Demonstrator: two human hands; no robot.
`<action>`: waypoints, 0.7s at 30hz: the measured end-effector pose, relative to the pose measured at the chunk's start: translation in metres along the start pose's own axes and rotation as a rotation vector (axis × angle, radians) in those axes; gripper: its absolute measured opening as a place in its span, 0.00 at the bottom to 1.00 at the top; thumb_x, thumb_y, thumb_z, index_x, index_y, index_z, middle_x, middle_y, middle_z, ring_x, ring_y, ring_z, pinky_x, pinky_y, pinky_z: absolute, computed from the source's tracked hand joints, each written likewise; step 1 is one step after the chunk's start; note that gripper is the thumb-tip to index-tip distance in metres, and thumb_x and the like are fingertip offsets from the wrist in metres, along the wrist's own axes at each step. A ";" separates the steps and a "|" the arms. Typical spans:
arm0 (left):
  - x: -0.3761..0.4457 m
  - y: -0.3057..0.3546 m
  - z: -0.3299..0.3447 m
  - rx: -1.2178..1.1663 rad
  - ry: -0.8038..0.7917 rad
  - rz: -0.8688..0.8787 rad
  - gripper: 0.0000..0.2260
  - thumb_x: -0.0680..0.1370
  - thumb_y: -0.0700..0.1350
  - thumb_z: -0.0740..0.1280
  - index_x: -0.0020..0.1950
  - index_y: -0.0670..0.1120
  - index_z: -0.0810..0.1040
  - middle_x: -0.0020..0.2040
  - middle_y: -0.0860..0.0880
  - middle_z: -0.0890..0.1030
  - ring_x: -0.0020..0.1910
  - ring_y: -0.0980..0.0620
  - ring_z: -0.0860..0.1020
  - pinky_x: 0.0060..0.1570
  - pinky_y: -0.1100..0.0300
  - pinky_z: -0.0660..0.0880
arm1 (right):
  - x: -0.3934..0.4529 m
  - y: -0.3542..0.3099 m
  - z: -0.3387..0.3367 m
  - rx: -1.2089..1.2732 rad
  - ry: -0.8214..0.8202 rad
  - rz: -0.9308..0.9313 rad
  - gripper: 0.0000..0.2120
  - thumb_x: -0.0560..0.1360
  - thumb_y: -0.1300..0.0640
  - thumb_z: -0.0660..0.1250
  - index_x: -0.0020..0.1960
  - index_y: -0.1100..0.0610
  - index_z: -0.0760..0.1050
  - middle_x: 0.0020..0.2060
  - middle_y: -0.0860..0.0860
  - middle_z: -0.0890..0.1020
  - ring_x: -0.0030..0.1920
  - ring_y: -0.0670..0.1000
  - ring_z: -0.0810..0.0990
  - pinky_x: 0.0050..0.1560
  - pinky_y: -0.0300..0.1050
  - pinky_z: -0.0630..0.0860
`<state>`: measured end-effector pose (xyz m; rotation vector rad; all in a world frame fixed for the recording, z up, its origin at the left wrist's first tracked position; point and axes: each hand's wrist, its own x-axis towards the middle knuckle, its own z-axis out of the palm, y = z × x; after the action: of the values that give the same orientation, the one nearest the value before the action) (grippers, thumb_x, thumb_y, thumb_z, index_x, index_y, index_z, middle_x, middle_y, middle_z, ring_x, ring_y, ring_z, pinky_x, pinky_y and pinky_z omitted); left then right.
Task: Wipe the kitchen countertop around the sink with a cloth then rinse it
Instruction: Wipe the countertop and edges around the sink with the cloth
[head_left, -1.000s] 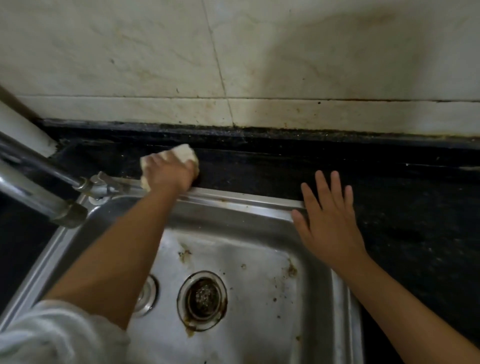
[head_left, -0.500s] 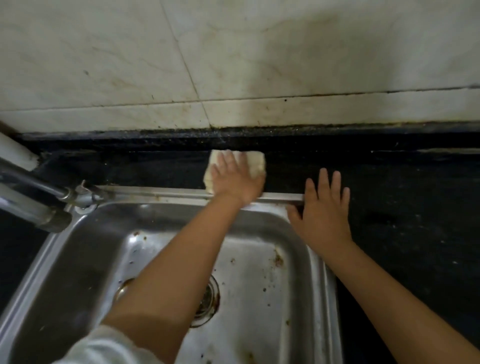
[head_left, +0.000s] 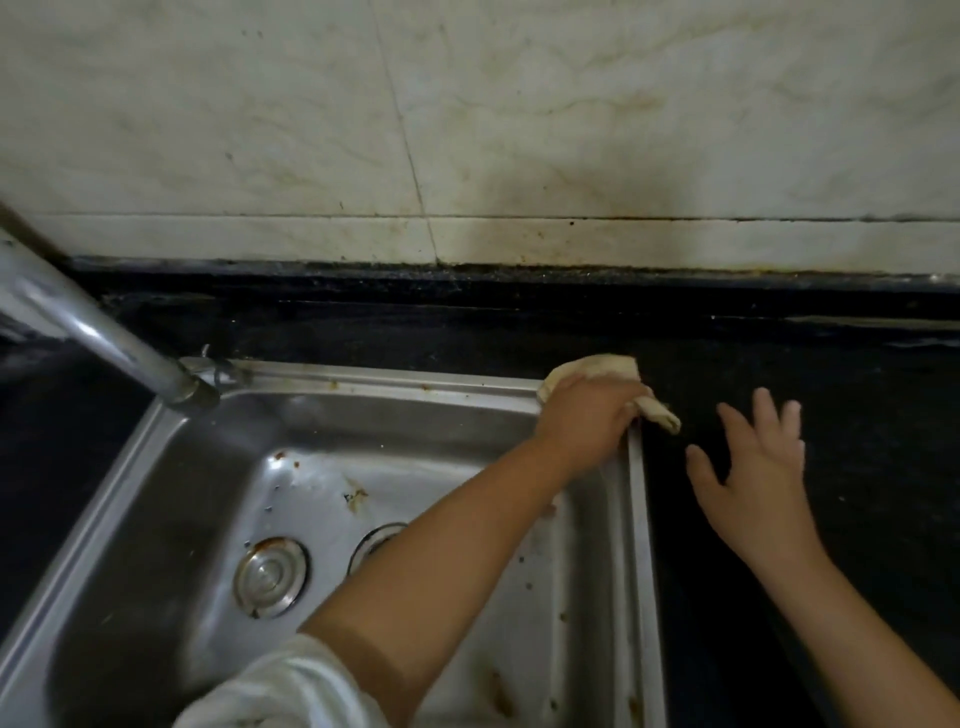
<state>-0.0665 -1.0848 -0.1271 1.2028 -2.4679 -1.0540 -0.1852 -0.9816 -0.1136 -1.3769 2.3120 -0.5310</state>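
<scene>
My left hand (head_left: 587, 421) grips a pale, crumpled cloth (head_left: 597, 370) at the back right corner of the steel sink (head_left: 395, 376), pressing it where the rim meets the black countertop (head_left: 519, 332). One end of the cloth sticks out to the right of my fingers. My right hand (head_left: 753, 467) is spread flat with straight fingers over the dark countertop just right of the sink, holding nothing.
A metal tap spout (head_left: 104, 338) reaches in from the upper left over the basin. The basin holds a drain (head_left: 376, 540), a round plug (head_left: 270, 577) and brown stains. A stained pale tiled wall (head_left: 519, 130) rises behind the counter.
My left hand has slid the cloth rightward along the sink's back rim to its right corner, and the cloth has bunched up. My right hand shifted slightly right on the counter.
</scene>
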 end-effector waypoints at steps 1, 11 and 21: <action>-0.017 -0.005 -0.009 -0.121 0.058 -0.008 0.16 0.78 0.44 0.57 0.63 0.42 0.75 0.61 0.42 0.78 0.61 0.45 0.74 0.60 0.59 0.65 | -0.004 -0.006 0.002 0.019 -0.012 -0.025 0.26 0.78 0.57 0.60 0.73 0.60 0.58 0.76 0.57 0.47 0.75 0.55 0.38 0.73 0.51 0.40; -0.197 -0.093 -0.064 -0.517 0.218 -0.320 0.08 0.79 0.38 0.59 0.55 0.48 0.72 0.49 0.53 0.75 0.47 0.59 0.75 0.42 0.79 0.70 | -0.055 -0.090 0.056 0.007 -0.108 -0.181 0.23 0.78 0.55 0.59 0.72 0.59 0.61 0.76 0.56 0.50 0.75 0.56 0.39 0.74 0.50 0.43; -0.240 -0.144 -0.090 -0.520 0.362 -0.337 0.12 0.79 0.40 0.60 0.61 0.44 0.75 0.52 0.53 0.76 0.54 0.54 0.74 0.42 0.79 0.66 | -0.088 -0.146 0.109 -0.099 -0.118 -0.097 0.22 0.78 0.54 0.58 0.71 0.57 0.63 0.75 0.56 0.55 0.76 0.57 0.44 0.74 0.54 0.44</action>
<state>0.2179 -1.0100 -0.1300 1.4866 -1.6205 -1.3117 0.0177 -0.9809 -0.1196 -1.5296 2.2124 -0.3574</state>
